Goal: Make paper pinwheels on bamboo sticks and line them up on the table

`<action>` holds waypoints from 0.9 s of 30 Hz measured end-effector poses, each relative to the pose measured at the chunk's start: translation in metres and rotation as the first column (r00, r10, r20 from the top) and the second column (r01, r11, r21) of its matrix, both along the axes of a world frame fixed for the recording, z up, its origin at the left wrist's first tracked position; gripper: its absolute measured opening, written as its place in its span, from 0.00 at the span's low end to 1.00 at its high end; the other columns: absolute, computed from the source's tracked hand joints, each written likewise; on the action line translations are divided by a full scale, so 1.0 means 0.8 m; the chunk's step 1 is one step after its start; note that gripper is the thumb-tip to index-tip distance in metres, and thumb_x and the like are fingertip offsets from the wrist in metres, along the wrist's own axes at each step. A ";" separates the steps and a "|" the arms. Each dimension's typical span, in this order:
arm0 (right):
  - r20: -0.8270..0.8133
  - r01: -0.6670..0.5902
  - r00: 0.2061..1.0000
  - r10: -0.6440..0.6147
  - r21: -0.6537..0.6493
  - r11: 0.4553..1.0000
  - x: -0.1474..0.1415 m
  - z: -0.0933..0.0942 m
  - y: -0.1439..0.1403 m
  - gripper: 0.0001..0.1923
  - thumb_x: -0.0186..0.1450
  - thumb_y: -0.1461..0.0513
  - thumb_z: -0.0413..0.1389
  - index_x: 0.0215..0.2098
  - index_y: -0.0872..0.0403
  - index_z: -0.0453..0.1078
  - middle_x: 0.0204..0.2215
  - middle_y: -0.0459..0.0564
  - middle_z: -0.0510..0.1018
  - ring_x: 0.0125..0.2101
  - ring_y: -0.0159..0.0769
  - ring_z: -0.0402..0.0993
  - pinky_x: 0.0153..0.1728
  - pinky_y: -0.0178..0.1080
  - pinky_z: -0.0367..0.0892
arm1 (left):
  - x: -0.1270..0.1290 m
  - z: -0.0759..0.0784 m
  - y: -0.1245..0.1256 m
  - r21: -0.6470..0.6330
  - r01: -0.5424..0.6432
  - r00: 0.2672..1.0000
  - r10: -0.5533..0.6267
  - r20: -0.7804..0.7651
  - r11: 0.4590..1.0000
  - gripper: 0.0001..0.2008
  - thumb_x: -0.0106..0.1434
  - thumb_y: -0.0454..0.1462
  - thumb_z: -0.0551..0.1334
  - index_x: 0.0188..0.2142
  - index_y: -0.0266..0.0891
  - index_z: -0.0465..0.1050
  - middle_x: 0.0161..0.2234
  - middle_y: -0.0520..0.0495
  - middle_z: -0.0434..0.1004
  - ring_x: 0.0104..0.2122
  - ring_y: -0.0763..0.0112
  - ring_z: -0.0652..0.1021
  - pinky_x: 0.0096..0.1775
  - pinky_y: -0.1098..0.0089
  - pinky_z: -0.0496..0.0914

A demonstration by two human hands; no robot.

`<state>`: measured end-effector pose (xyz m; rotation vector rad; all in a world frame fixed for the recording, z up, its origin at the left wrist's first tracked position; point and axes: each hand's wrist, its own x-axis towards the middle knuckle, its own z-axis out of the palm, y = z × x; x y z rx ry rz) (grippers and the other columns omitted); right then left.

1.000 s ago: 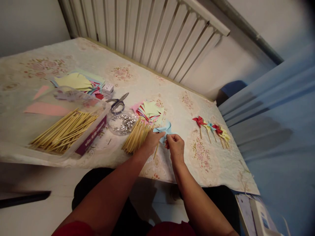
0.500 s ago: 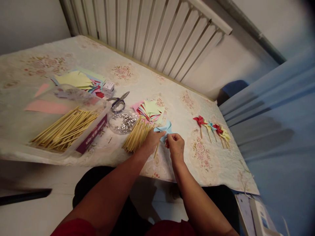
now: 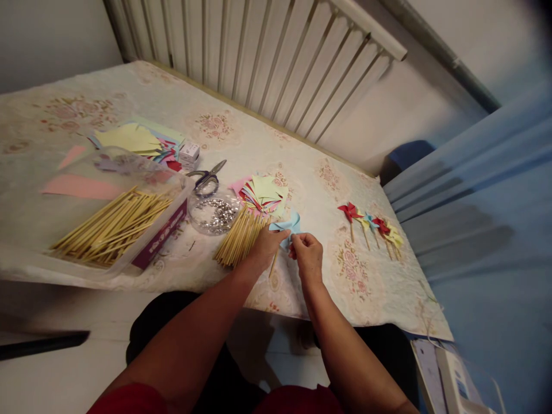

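A light blue paper pinwheel [image 3: 292,222] is between my two hands, just above the tablecloth. My left hand [image 3: 268,244] grips its left side, thumb across the folded paper. The fingers of my right hand [image 3: 308,251] are pinched together at the pinwheel's lower right, near its middle; anything tiny between the fingertips is hidden. A thin wooden stick [image 3: 273,264] points down from under the paper. Beside my left hand lies a bundle of wooden sticks [image 3: 239,237], and behind it a stack of cut paper squares [image 3: 263,192].
A round clear dish [image 3: 211,215] holds small shiny metal pieces, with scissors [image 3: 209,177] behind it. On the left, a plastic box [image 3: 166,230] holds more sticks. Coloured paper [image 3: 129,140] and a small white box [image 3: 190,152] lie farther back. Several finished pinwheels [image 3: 349,213] lie at right.
Almost nothing differs. Both hands keep their hold at the blue pinwheel, and the view has shifted very slightly.
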<state>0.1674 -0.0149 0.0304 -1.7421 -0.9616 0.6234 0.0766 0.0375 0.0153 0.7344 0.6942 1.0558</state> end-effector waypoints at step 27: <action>-0.364 -0.233 0.916 0.167 -0.145 0.962 0.040 0.027 0.006 0.16 0.44 0.53 0.66 0.24 0.54 0.71 0.22 0.43 0.74 0.24 0.30 0.68 0.30 0.34 0.64 | -0.002 -0.005 -0.002 0.021 0.154 0.987 -0.152 -0.053 0.988 0.11 0.45 0.37 0.67 0.29 0.33 0.77 0.22 0.49 0.76 0.24 0.70 0.73 0.28 0.72 0.66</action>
